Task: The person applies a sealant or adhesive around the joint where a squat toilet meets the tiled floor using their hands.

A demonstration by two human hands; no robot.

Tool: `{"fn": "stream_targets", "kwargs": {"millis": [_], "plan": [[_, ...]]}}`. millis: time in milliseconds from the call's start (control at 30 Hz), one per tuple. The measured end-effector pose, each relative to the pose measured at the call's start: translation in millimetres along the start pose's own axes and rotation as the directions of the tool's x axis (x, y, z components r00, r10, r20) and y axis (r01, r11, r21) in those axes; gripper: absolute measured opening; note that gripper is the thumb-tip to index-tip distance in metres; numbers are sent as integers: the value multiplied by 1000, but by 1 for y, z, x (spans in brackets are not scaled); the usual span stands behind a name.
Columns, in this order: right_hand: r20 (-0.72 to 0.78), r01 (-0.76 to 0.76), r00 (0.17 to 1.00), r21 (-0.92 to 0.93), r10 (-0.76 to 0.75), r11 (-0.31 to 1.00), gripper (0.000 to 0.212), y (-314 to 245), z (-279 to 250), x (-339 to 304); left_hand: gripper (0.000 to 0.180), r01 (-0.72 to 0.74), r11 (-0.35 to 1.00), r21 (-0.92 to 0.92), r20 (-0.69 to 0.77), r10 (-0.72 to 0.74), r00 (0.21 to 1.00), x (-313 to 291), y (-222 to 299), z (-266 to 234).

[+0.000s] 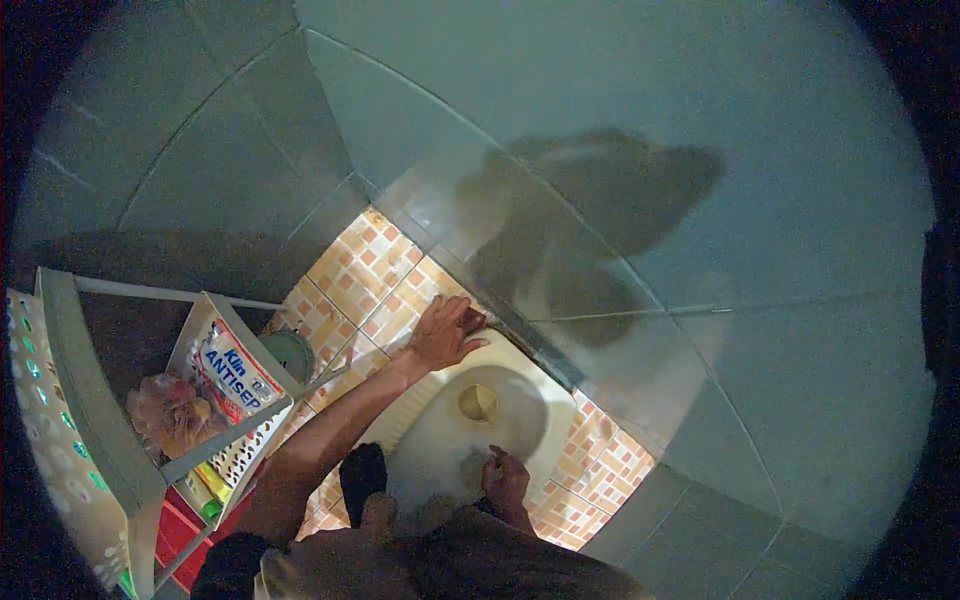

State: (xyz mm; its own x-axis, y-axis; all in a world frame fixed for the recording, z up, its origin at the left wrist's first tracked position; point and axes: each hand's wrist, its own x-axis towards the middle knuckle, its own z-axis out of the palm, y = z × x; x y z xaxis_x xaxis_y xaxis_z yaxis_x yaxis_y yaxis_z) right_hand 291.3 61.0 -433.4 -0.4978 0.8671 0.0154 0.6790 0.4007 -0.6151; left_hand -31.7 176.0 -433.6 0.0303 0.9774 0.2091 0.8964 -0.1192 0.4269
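Observation:
A cream squat toilet [562, 400] is set in the floor in front of me, with cloudy, foamy-looking liquid spread over its basin. Toward its far end sits a round yellowish patch [478, 402], which looks like the drain opening. My left hand [442, 335] rests at the toilet's far left corner by the wall, fingers and thumb apart. A small dark reddish-brown patch shows between them; I cannot make out what it is. Over the right side of the basin, my right hand [507, 478] is closed with bent fingers. Whatever it may hold is hidden.
At left hangs a wire-framed rack [110, 390] with perforated plastic panels. In it are a white printed pack [235, 370], a pinkish mesh puff [175, 412] and a yellow tube [207, 490]. Grey-tiled walls [780, 230] close in around the mosaic-patterned floor [362, 262]. A black shape [362, 480] stands beside the basin.

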Motion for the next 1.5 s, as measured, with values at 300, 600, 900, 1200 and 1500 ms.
{"fn": "stream_targets", "kwargs": {"millis": [300, 600, 900, 1200, 1500], "plan": [[47, -39, 998, -45, 41, 998, 32, -2, 0, 1, 68, 75, 993, 95, 17, -77, 997, 5, 15, 5], [12, -28, 1000, 65, 27, 998, 33, -1, -3, -1, 61, 60, 998, 15, -48, -60, 997, -1, 4, 7], [101, -80, 992, 28, 77, 996, 33, -3, -6, 1, 47, 82, 991, 110, -46, -77, 996, 4, 11, 9], [59, -91, 994, 4, 91, 996, 30, -9, -7, 1, 56, 76, 981, 179, -90, -61, 994, 2, 14, 2], [38, -39, 999, 19, 38, 999, 32, -2, -4, 0, 53, 115, 985, 128, 18, -119, 993, 11, 17, 2]]}}
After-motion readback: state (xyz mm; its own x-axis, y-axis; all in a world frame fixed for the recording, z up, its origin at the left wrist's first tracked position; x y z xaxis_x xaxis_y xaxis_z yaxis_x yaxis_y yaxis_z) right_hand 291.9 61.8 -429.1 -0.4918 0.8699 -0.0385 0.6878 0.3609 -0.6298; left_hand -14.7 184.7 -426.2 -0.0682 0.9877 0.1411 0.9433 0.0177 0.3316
